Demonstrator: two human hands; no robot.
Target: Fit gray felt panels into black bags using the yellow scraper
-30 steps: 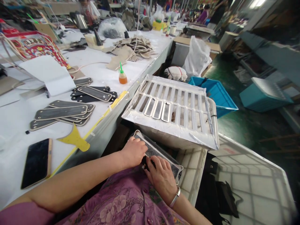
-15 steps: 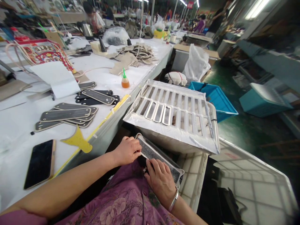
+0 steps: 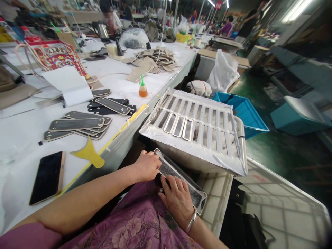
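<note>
A long dark grey felt-like strip [image 3: 169, 168] with pale edging lies slanted above my lap, its far end near the slatted crate. My left hand [image 3: 147, 166] pinches the pale edge close to the strip's upper left end, fingers closed. Lower down, my right hand [image 3: 177, 197] rests with bent fingers over the strip's near edge, the thumb on the lap side; a bracelet is on that wrist. The strip's lower right end sticks out past the right hand, with a loose loop of pale edging. The underside of the strip is hidden.
Stacked grey strips with eyelets [image 3: 77, 125], a phone [image 3: 48, 178], a yellow scrap [image 3: 90, 154] and an orange-filled bottle [image 3: 143, 90] lie on the white table. The upturned slatted crate [image 3: 199, 150] carries several small pale-edged strips. A blue bin [image 3: 249, 119] stands beyond.
The whole view has shifted slightly, so the surroundings sit a little farther right. Both hands keep nearly the same hold on the strip, with the right fingers a touch lower along its edge.
</note>
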